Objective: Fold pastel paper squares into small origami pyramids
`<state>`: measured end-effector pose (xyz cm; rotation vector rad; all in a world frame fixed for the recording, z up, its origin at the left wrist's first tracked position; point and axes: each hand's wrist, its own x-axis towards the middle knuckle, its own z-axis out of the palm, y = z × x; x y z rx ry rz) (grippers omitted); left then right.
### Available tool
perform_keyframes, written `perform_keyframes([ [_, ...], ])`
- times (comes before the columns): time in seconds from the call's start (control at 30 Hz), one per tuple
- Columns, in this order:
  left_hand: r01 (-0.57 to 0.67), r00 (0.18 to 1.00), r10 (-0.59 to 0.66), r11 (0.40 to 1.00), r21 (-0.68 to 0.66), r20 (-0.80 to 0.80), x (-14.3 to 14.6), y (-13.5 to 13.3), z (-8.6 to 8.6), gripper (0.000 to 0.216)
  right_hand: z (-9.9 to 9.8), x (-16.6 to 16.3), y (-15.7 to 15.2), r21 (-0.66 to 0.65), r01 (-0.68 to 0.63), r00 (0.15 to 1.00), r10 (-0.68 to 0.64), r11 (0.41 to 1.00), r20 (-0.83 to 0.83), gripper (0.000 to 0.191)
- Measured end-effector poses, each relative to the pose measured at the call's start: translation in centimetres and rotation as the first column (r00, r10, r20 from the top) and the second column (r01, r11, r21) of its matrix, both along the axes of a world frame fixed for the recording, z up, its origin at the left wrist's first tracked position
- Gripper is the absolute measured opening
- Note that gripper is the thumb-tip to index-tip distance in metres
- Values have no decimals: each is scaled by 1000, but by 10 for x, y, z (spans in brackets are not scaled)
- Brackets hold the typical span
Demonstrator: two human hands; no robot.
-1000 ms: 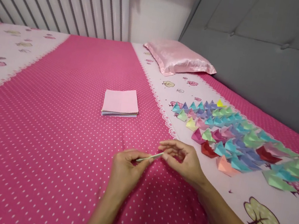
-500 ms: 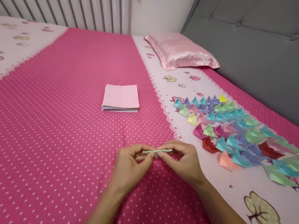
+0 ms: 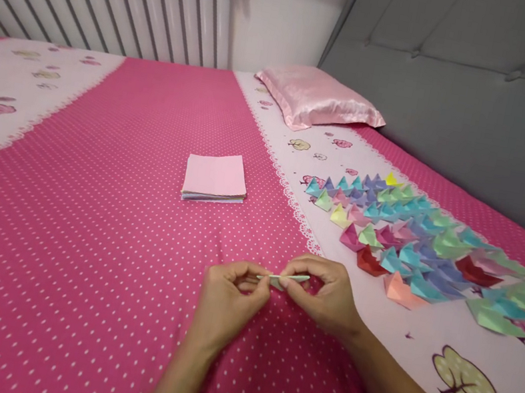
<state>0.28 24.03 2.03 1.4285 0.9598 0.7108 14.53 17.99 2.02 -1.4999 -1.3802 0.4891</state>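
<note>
Pink fabric dotted with white, the bed cover (image 3: 109, 230), spreads out before me, with pale tree-printed bands on either side. A grey padded headboard (image 3: 460, 109) stands along its right edge, and a shiny pink pillow (image 3: 321, 95) lies near the far right corner. Rows of small folded paper boats (image 3: 412, 255), in many colours, sit on the right-hand band. My left hand (image 3: 232, 296) and right hand (image 3: 327, 292) are curled almost closed above the pink stripe, fingertips near each other. Beyond them rests a stack of square paper (image 3: 216, 176), pale pink on top. Smallest is the folded green paper (image 3: 276, 282), pale, narrow and seen nearly edge-on, pinched between thumb and fingers of both hands, its right end poking past my right fingertips. One second ago my right hand was more open at the paper's end; now it grips too. Boats and stack have stayed put.
</note>
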Motion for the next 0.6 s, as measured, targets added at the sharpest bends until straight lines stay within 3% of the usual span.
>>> perform_keyframes([
  [0.2,-42,999,42,999,-8,-18,-9,10,-1,9,-2,3,0,-26,-14,998,12,1000,-54,9],
  [0.3,-157,988,157,988,-13,-10,-13,15,-1,7,-4,5,1,-30,27,976,-33,999,-215,6],
  [0.37,-172,984,176,981,-88,41,-12,15,0,11,-6,5,2,-36,45,938,-55,998,-342,8],
  [0.5,115,969,-33,938,-328,245,4,1,0,36,-9,-3,3,-30,56,891,-64,998,-449,13],
  [0.6,200,946,-82,909,-366,314,14,-9,-2,28,-12,-9,2,-26,75,873,-78,997,-481,13],
])
